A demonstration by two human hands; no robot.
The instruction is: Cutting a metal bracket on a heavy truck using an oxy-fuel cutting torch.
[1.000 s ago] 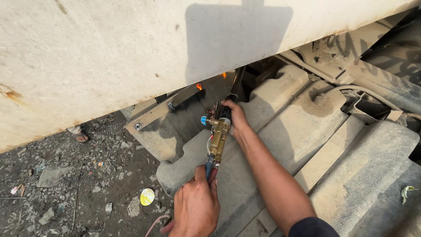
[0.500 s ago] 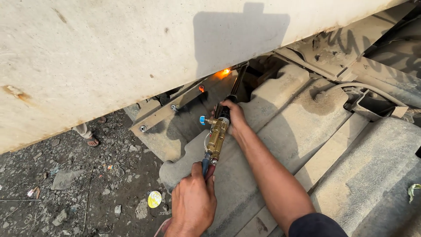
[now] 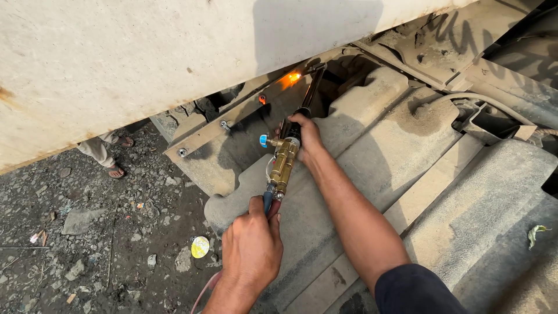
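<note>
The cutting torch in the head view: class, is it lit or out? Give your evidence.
Lit. An orange glow burns at the tip of the cutting torch against the metal plate, while the right hand and left hand grip it.

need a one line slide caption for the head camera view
Two bare hands, left hand and right hand, hold a brass cutting torch whose flame glows under a vehicle.

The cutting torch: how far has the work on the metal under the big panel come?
Done: I cannot see any finished cut. In hand: the left hand grips the hose end of the brass cutting torch, the right hand steadies its front, and an orange glow shows at the tip. Left: the bolted metal bracket looks whole.
</note>
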